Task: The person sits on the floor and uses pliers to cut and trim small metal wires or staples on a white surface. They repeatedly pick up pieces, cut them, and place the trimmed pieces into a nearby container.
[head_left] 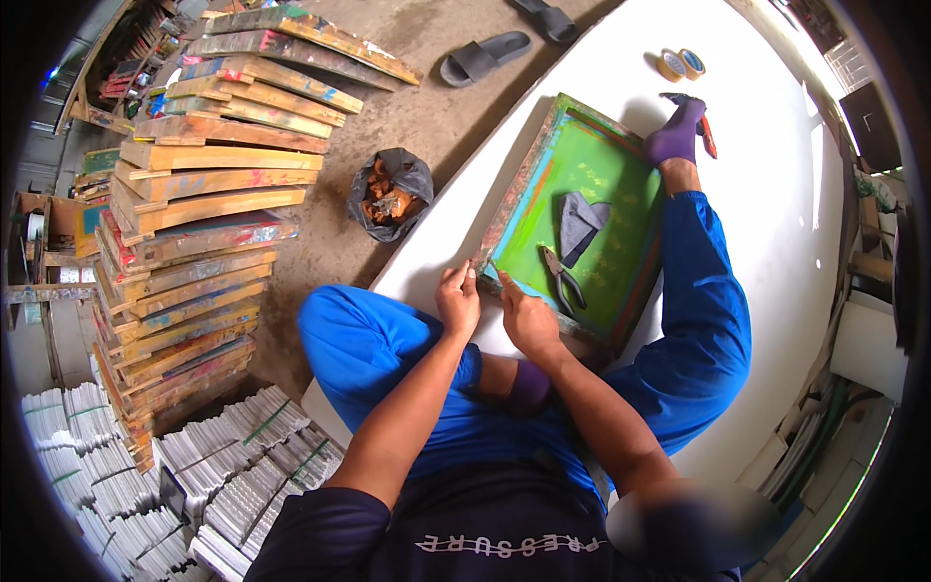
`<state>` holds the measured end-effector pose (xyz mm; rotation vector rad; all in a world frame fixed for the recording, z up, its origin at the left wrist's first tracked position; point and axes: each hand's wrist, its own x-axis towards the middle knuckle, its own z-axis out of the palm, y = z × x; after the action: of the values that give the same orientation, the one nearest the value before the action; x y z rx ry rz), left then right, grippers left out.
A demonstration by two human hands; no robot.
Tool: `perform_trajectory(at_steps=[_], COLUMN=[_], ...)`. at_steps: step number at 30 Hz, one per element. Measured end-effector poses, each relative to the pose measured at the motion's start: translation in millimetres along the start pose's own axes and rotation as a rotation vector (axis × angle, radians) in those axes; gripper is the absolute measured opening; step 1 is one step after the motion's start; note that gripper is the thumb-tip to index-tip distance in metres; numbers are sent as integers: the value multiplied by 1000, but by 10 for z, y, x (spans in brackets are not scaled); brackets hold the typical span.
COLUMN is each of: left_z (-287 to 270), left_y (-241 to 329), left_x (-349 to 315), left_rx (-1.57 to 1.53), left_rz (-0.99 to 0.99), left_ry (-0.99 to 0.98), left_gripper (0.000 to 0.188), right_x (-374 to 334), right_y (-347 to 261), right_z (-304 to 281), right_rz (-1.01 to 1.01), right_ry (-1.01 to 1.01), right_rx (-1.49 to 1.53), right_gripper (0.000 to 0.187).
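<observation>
White table [776, 252] carries a green-meshed screen frame [543, 145], laid flat and pinned by the sitter's leg, likely to steady it. Pliers [562, 278] and grey cloth [580, 225] rest on the mesh, within reach. Left hand [458, 299] presses the frame's near corner; right hand [529, 315] grips a thin tool [504, 276] against that edge.

We count: 1 green screen frame [582, 209] | 1 pliers [562, 278] | 1 grey cloth [579, 225] | 2 tape rolls [680, 64] far rt | 2 slippers [485, 56] far | 1 black bag [393, 194]
</observation>
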<state>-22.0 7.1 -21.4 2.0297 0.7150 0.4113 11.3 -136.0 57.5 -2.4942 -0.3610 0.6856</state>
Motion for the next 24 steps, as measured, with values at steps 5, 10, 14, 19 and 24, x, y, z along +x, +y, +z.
perform_trajectory(at_steps=[5, 10, 14, 19, 24], left_z=[-1, -18, 34, 13, -3], left_y=[-2, -6, -62, -68, -57], left_x=[0, 7, 27, 42, 44], left_rx=[49, 60, 60, 95, 62], left_rz=[-2, -13, 82, 146, 75], left_ry=[-6, -13, 31, 48, 1], left_gripper=[28, 28, 23, 22, 22], right_x=[64, 69, 166, 116, 115], right_y=[11, 80, 251, 162, 211], right_z=[136, 203, 296, 1, 28], right_rz=[4, -19, -50, 267, 338], right_ry=[53, 102, 37, -278, -334], right_rx=[222, 269, 634, 959, 1096], right_gripper=[41, 39, 44, 48, 48])
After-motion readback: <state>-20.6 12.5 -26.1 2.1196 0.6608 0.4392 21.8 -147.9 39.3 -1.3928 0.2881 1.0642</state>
